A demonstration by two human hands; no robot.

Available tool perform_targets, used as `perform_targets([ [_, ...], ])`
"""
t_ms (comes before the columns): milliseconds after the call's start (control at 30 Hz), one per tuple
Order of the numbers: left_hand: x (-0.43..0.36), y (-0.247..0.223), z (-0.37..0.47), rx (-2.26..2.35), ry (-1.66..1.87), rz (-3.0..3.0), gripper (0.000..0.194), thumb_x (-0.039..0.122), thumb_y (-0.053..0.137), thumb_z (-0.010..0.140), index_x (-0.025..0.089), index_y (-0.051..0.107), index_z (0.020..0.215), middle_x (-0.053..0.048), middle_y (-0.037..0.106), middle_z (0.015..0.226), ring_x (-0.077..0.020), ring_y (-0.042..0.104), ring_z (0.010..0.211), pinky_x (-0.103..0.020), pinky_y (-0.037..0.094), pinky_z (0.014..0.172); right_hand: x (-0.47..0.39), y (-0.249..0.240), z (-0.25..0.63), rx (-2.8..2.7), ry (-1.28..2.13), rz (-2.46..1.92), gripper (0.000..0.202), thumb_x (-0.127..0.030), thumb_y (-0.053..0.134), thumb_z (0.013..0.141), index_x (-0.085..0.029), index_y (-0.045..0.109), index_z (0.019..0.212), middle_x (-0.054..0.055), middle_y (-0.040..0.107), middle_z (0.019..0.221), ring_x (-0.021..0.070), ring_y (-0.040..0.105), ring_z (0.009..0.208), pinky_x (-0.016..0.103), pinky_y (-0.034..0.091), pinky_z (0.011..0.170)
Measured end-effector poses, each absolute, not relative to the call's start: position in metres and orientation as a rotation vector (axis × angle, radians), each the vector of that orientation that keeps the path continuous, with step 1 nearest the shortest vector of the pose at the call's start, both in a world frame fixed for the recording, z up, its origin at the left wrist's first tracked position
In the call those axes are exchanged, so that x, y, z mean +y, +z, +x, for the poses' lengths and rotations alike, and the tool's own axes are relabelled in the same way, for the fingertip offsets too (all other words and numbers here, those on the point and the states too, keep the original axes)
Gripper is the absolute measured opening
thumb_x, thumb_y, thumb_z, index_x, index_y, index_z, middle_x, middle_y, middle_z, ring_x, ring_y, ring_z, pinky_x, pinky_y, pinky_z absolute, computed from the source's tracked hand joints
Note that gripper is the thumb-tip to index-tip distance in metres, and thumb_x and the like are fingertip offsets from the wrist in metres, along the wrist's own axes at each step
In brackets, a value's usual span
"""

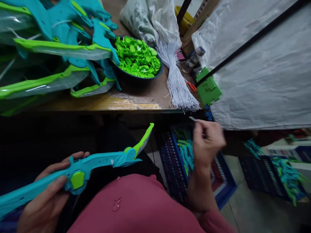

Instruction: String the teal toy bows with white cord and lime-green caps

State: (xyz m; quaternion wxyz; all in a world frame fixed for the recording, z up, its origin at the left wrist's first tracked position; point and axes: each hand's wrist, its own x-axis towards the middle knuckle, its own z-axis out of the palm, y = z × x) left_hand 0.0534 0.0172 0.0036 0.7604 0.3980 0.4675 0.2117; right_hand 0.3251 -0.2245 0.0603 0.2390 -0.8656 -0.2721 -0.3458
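Observation:
At the lower left, my left hand [52,191] is wrapped round a long turquoise plastic piece [97,162]. A green pentagonal cap sits on it, and a lime-green blade-like part sticks out at its right end. My right hand [208,137] is pinched just off the table's front edge, blurred by motion. A short thin whitish strip [192,118] shows at its fingertips, too small to identify. Above that hand, a bundle of thin white strings [178,85] hangs slightly over the edge. A dark bowl [136,78] full of small green caps [137,58] stands further left.
Turquoise and green pieces [63,48] are piled at the table's left. At its right are orange-handled scissors [191,86], a green foam block [209,85] and a plastic bottle [193,60]. Blue crates [224,181] with similar parts stand on the floor. A black bar crosses white sheeting.

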Motion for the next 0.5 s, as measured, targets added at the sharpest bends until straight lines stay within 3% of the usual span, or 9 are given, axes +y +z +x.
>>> perform_targets([
  [67, 0.014, 0.003, 0.054, 1.048, 0.481, 0.885, 0.007, 0.029, 0.072, 0.083, 0.033, 0.071, 0.089, 0.011, 0.076, 0.12, -0.0311, 0.054, 0.139, -0.049, 0.039, 0.124, -0.213, 0.02, 0.325, -0.746, -0.567, -2.374, 0.021, -0.024, 0.051, 0.101, -0.021, 0.069, 0.091, 0.004, 0.066, 0.087, 0.0185, 0.063, 0.084, 0.033, 0.049, 0.079],
  [133, 0.013, 0.001, 0.054, 1.078, 0.498, 0.905, 0.008, 0.027, 0.071, 0.083, 0.034, 0.07, 0.086, 0.013, 0.076, 0.12, -0.0306, 0.053, 0.14, -0.05, 0.035, 0.125, -0.202, -0.014, 0.327, -0.747, -0.411, -2.389, 0.021, -0.023, 0.051, 0.1, -0.021, 0.067, 0.087, 0.004, 0.065, 0.085, 0.018, 0.062, 0.081, 0.031, 0.047, 0.077],
  [267, 0.018, -0.004, 0.049, 1.089, 0.454, 0.914, 0.009, 0.029, 0.074, 0.08, 0.035, 0.069, 0.083, 0.013, 0.075, 0.123, -0.0332, 0.049, 0.143, -0.054, 0.034, 0.124, -0.187, -0.053, 0.329, -0.75, -0.346, -2.441, 0.018, -0.02, 0.052, 0.097, -0.02, 0.066, 0.086, 0.005, 0.066, 0.086, 0.019, 0.06, 0.081, 0.032, 0.043, 0.078],
  [500, 0.025, -0.009, 0.04, 1.068, 0.399, 0.95, 0.014, 0.036, 0.082, 0.075, 0.035, 0.069, 0.08, 0.013, 0.073, 0.127, -0.0363, 0.044, 0.147, -0.058, 0.033, 0.124, -0.176, -0.066, 0.33, -0.778, -0.331, -2.487, 0.018, -0.017, 0.052, 0.098, -0.02, 0.066, 0.086, 0.005, 0.066, 0.088, 0.0205, 0.059, 0.087, 0.033, 0.039, 0.081],
])
